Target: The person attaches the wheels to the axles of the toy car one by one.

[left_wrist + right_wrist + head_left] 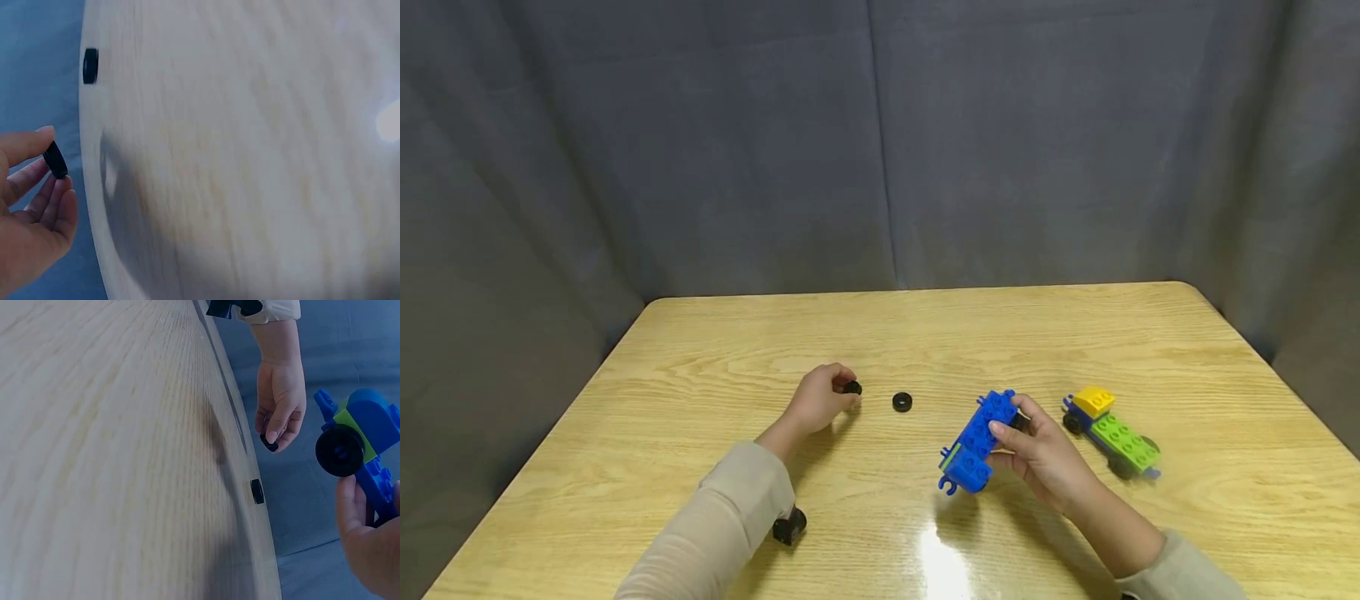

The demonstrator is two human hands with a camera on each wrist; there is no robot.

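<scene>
My left hand (822,398) is raised a little over the table, pinching a small black toy tire (55,160) between thumb and fingertips. A second black tire (902,402) lies flat on the table to the right of that hand. My right hand (1045,454) grips a blue toy car (976,437) made of studded bricks, with its thumb on top and fingers beneath. The car is held above the table at a tilt, and a thin lime-green strip crosses it behind the rounded blue front. In the right wrist view, a black wheel (339,450) shows on its near side.
Another toy car (1120,442), with a yellow brick and a lime-green studded brick on a blue base, stands on the table right of my right hand. The light wood table (760,333) ends at a grey curtain (760,167) behind and at both sides.
</scene>
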